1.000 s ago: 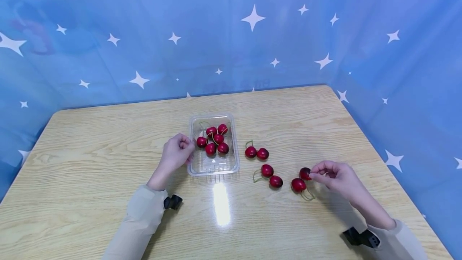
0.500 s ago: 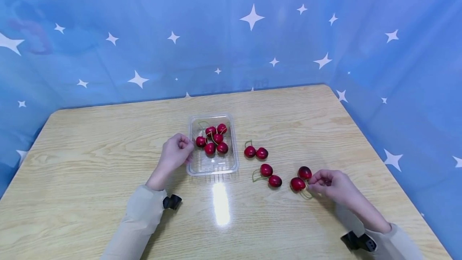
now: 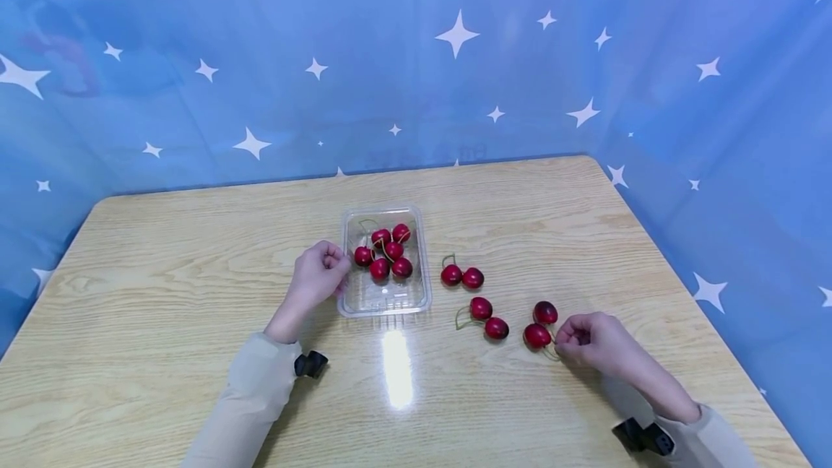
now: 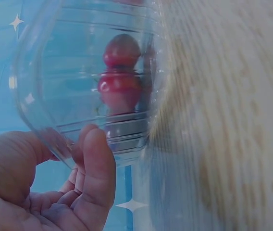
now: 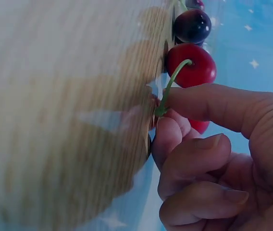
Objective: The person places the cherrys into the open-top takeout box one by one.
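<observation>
My left hand [image 3: 317,274] pinches the left rim of a clear plastic container [image 3: 383,302], thumb inside or outside I cannot tell. Inside lie several dark red cherries [image 3: 380,269] with green stems, partly blurred through the wall in the left wrist view. At the right, my right hand [image 3: 598,344] pinches the green stem [image 5: 173,79] of a joined pair of cherries. The nearer cherry [image 3: 536,336] and the farther, darker cherry [image 3: 544,312] of that pair rest on the table. In the right wrist view, fingers partly cover the lower red cherry.
Between the container and my right hand lie two more pairs: one cherry pair [image 3: 472,278] farther back, another cherry pair [image 3: 497,328] nearer. All stand on a wood-grain table [image 3: 195,273]. A blue curtain [image 3: 390,56] with white stars hangs behind and at the right.
My right hand has moved from the farther cherry toward me and down to the pair's stems. That farther cherry has shifted slightly left. My left hand stays on the container.
</observation>
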Demonstrator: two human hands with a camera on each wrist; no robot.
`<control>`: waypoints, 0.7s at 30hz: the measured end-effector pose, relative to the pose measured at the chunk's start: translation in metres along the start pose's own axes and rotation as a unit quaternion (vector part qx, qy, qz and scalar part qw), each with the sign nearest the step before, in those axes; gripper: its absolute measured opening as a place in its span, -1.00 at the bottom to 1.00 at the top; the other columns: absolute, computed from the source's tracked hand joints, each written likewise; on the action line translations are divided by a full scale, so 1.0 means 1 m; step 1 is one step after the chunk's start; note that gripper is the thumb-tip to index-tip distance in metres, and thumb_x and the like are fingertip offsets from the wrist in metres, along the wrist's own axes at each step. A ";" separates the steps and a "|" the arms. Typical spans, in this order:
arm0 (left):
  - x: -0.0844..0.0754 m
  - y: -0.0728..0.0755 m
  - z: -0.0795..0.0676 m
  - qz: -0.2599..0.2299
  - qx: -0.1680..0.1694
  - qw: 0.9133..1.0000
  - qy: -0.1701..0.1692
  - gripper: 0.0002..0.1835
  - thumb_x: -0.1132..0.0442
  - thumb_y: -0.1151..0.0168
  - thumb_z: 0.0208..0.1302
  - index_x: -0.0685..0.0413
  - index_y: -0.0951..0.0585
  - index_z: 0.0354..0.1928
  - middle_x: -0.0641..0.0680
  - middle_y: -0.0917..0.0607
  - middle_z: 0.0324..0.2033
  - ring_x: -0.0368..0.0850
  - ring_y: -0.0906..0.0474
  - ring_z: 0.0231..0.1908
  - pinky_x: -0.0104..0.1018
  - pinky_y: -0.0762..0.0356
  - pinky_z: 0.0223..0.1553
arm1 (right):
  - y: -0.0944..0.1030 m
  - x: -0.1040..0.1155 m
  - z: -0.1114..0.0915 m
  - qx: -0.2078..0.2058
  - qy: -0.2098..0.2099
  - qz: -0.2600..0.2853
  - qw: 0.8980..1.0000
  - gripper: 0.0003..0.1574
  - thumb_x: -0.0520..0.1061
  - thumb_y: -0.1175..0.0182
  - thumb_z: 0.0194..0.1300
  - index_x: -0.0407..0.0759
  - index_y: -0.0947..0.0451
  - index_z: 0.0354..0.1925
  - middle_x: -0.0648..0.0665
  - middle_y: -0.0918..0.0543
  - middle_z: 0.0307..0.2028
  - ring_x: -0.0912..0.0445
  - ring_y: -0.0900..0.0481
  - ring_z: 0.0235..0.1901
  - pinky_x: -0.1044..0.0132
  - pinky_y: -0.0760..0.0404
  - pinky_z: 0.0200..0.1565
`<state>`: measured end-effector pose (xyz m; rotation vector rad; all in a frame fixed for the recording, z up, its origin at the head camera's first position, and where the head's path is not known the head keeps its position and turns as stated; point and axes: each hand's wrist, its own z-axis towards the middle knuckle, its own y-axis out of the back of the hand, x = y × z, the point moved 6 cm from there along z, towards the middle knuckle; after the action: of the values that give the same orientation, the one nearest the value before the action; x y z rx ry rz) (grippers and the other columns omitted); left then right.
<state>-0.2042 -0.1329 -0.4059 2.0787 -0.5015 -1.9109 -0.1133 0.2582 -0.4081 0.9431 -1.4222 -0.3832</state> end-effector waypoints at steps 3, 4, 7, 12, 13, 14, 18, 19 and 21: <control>0.000 0.000 0.000 0.000 0.001 1.000 -0.001 -0.95 0.43 -0.09 0.24 0.32 -0.45 -0.32 0.06 -0.53 -0.65 -0.22 -0.48 -0.74 -0.23 -0.63 -0.62 | 0.001 0.001 0.000 -0.007 0.006 0.011 1.000 -0.90 -0.32 -0.27 0.09 -0.16 -0.57 -0.48 0.10 -0.48 -0.62 0.35 -0.34 -0.64 0.45 -0.39 -0.63; 0.000 0.000 0.000 0.000 0.001 1.000 -0.001 -0.94 0.42 -0.09 0.24 0.32 -0.44 -0.32 0.06 -0.53 -0.65 -0.22 -0.48 -0.74 -0.23 -0.62 -0.63 | 0.002 0.001 0.000 -0.011 0.004 0.014 1.000 -0.90 -0.31 -0.28 0.10 -0.16 -0.57 -0.48 0.09 -0.49 -0.62 0.35 -0.33 -0.65 0.45 -0.39 -0.64; 0.000 0.000 0.000 -0.002 0.000 1.000 -0.001 -0.95 0.42 -0.08 0.23 0.31 -0.44 -0.32 0.06 -0.53 -0.66 -0.23 -0.48 -0.74 -0.24 -0.62 -0.63 | 0.005 0.003 0.001 -0.033 0.007 0.021 0.999 -0.91 -0.29 -0.30 0.10 -0.14 -0.58 -0.47 0.08 -0.51 -0.62 0.33 -0.34 -0.68 0.43 -0.38 -0.68; 0.000 0.000 0.000 -0.001 0.000 1.000 -0.004 -0.95 0.43 -0.07 0.22 0.31 -0.45 -0.33 0.06 -0.52 -0.67 -0.23 -0.47 -0.75 -0.24 -0.62 -0.64 | 0.013 0.009 0.001 -0.081 0.025 0.024 0.996 -0.91 -0.31 -0.30 0.10 -0.14 -0.62 -0.47 0.06 -0.58 -0.61 0.33 -0.30 -0.72 0.42 -0.33 -0.73; 0.000 0.000 0.000 0.000 0.000 1.000 -0.004 -0.95 0.43 -0.07 0.22 0.31 -0.45 -0.33 0.06 -0.53 -0.67 -0.24 -0.47 -0.75 -0.24 -0.62 -0.64 | 0.015 0.010 0.002 -0.089 0.025 0.027 0.995 -0.92 -0.31 -0.30 0.10 -0.15 -0.62 -0.46 0.04 -0.58 -0.61 0.34 -0.28 -0.73 0.43 -0.31 -0.74; 0.000 0.000 0.000 0.000 0.000 1.000 -0.005 -0.95 0.43 -0.07 0.22 0.31 -0.45 -0.33 0.06 -0.53 -0.67 -0.24 -0.47 -0.75 -0.24 -0.62 -0.64 | 0.016 0.011 0.002 -0.096 0.024 0.031 0.995 -0.92 -0.32 -0.30 0.09 -0.16 -0.63 -0.45 0.03 -0.57 -0.62 0.34 -0.26 -0.73 0.43 -0.28 -0.75; -0.001 0.001 0.000 0.001 0.001 1.000 -0.005 -0.95 0.43 -0.07 0.23 0.32 -0.44 -0.33 0.06 -0.53 -0.67 -0.23 -0.48 -0.75 -0.23 -0.62 -0.63 | 0.017 0.013 0.006 -0.114 0.015 0.052 0.992 -0.98 -0.31 -0.29 0.11 -0.23 -0.64 -0.40 -0.02 -0.50 -0.66 0.33 -0.20 -0.72 0.42 -0.21 -0.76; -0.001 0.001 0.000 0.001 0.002 1.000 -0.004 -0.95 0.43 -0.07 0.23 0.31 -0.44 -0.32 0.06 -0.53 -0.67 -0.23 -0.48 -0.75 -0.23 -0.62 -0.63 | 0.017 0.014 0.007 -0.115 0.009 0.061 0.991 -0.98 -0.29 -0.29 0.13 -0.25 -0.63 -0.38 -0.03 -0.50 -0.66 0.32 -0.20 -0.72 0.41 -0.21 -0.76; -0.001 0.001 0.000 0.002 0.001 1.000 -0.004 -0.95 0.42 -0.06 0.23 0.31 -0.44 -0.32 0.07 -0.53 -0.67 -0.23 -0.48 -0.75 -0.24 -0.62 -0.63 | 0.017 0.014 0.010 -0.119 -0.004 0.078 0.990 -0.94 -0.26 -0.27 0.16 -0.27 -0.63 -0.35 -0.05 -0.49 -0.65 0.30 -0.22 -0.71 0.39 -0.24 -0.74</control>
<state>-0.2041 -0.1330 -0.4048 2.0714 -0.5096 -1.9172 -0.1250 0.2551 -0.3874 0.6338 -1.4118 -0.4296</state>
